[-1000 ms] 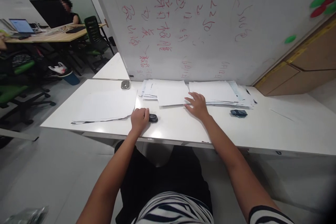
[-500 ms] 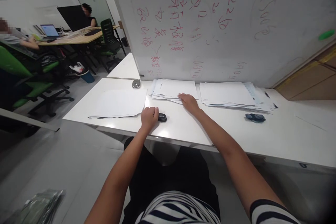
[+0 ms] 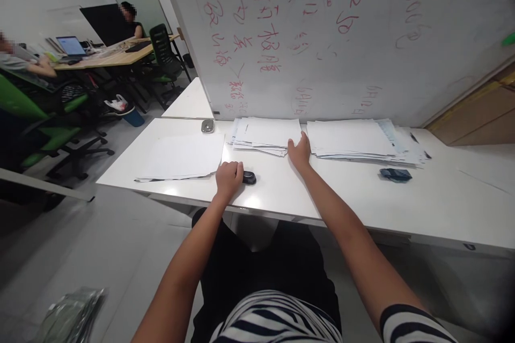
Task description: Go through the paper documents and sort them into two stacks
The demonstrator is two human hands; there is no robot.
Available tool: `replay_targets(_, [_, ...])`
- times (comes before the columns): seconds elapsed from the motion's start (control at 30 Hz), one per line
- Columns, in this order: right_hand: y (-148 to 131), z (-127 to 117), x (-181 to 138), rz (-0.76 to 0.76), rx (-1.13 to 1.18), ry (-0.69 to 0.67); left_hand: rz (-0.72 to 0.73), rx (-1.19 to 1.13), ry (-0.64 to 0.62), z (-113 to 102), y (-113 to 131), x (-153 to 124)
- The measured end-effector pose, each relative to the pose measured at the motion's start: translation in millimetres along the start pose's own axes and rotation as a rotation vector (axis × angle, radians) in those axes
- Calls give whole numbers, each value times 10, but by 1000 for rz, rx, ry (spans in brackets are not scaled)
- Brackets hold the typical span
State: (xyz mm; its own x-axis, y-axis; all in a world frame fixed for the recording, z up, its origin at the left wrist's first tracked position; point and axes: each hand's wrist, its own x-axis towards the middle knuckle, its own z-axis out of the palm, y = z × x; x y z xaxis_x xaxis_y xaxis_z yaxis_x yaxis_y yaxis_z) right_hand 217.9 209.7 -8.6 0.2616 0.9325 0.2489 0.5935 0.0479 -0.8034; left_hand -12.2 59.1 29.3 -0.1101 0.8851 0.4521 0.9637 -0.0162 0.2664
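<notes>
A black stapler [image 3: 250, 177] is clasped on the white table [image 3: 277, 187] by the left hand [image 3: 229, 179], fingers curled around it. The middle paper stack [image 3: 267, 131], left of another stack [image 3: 350, 136], is touched at its near right corner by the right hand [image 3: 299, 154] — thumb and fingers apart.
</notes>
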Motion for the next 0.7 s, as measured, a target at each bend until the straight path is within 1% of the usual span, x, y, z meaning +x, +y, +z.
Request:
replay_targets(0.13, [-49,-21,-65,34,10,-44,-2,-2,-12,-9,6,3])
replay_targets(0.3, [-125,-44,-170,-11,35,-88,-3,10,-4,-2,1,9])
replay_targets(0.37, [-136,-121,-152,-75,7,-80,6,-4,2,4,-5,11])
replay_targets(0.47, [-58,-381,-30,-253,-130,-35,12,-35,13,11,-12,12])
replay_targets(0.5, [2,-498,23,-291,-202,-23,13,-41,19,12,-13,13])
replay_targets(0.53, [76,-618,72,-298,-285,-14,14,-44,24,13,-14,15])
replay_targets(0.57, [160,-734,114,-275,-372,-4,16,-45,29,13,-14,17])
replay_targets(0.63, [331,-918,161,-172,-536,26,24,-41,33,15,-15,21])
replay_targets(0.7, [458,-1008,163,-70,-649,38,29,-38,30,18,-17,26])
